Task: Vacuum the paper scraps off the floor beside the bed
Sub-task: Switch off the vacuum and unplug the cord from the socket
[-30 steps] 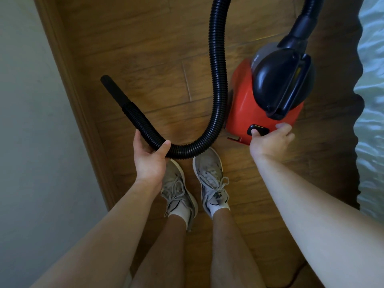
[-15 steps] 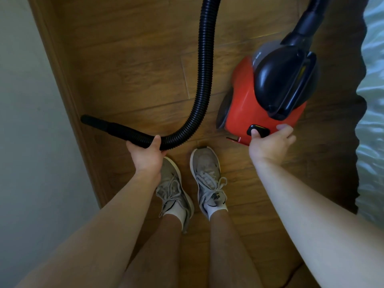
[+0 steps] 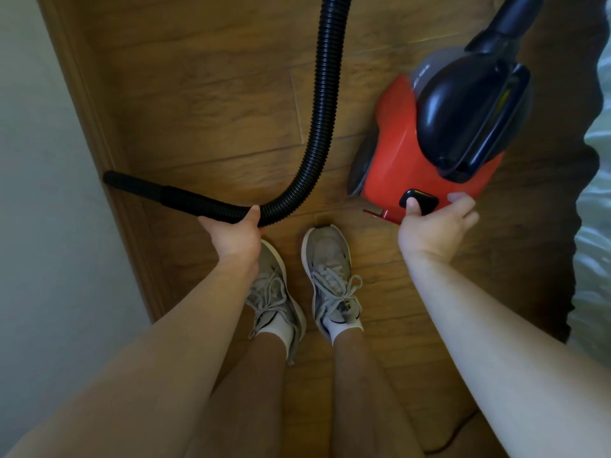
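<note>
— Vacuum cleaner [image 3: 396, 153]: where does it sit relative to the person's hands?
— On the wooden floor [image 3: 215, 94], ahead and to the right of the grey shoes [image 3: 327, 276], between them and the bed [image 3: 595, 226]. The right hand [image 3: 433, 229] lies on the near end of the red body. Its thumb presses the black button [image 3: 421, 198], and the other fingers are spread and fairly straight along the rear edge, gripping nothing.
— And the hose [image 3: 325, 94]?
— The left hand [image 3: 231, 238] is clenched round it, thumb up against the ribs, just where the ribbed part bends. That spot lies in front of the left shoe.
— Which way does it point?
— From that hand the nozzle tube [image 3: 132, 185] runs left and slightly away, its long axis almost crosswise to the person. Its tip is by the skirting board [image 3: 109, 160] under the pale wall [image 3: 33, 193] (whether it touches cannot be told). On the hand's other side the hose curves away and leaves the top of the view.
— And the vacuum cleaner's own axis?
— Diagonal: the button end is nearest the person, and the dark dome and connector slant away to the right.
</note>
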`<state>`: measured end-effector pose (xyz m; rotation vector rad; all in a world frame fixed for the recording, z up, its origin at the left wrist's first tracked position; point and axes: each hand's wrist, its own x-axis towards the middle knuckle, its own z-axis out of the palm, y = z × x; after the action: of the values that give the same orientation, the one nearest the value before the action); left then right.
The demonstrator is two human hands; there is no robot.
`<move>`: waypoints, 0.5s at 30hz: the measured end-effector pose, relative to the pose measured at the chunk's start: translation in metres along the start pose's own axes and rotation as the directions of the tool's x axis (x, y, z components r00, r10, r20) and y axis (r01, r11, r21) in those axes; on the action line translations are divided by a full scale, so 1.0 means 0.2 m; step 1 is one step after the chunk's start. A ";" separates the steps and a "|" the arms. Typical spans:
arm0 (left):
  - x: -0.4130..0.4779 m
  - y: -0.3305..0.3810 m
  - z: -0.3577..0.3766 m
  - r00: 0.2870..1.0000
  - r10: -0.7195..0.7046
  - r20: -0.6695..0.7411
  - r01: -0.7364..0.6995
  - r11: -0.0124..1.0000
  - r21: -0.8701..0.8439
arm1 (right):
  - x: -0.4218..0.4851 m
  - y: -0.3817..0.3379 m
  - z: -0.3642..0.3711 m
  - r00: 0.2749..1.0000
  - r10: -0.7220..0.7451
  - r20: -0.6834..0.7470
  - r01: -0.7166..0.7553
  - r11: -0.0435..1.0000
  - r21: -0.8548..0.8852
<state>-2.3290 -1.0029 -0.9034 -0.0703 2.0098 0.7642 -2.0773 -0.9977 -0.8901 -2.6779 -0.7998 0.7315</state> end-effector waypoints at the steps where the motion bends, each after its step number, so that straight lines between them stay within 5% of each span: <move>1: 0.00 -0.01 0.01 1.000 -0.006 -0.005 0.006 1.000 0.000 | 0.00 0.00 0.00 1.000 -0.005 -0.001 0.005 1.000 -0.003; 15: 0.02 0.03 0.04 0.999 -0.034 -0.039 0.033 0.999 -0.032 | -0.13 -0.01 -0.06 0.960 -0.258 0.104 0.278 0.908 -0.313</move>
<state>-2.3277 -0.9936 -0.9072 -0.1379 2.0297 0.7784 -2.0909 -1.0116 -0.8681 -2.7470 -1.3836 0.6623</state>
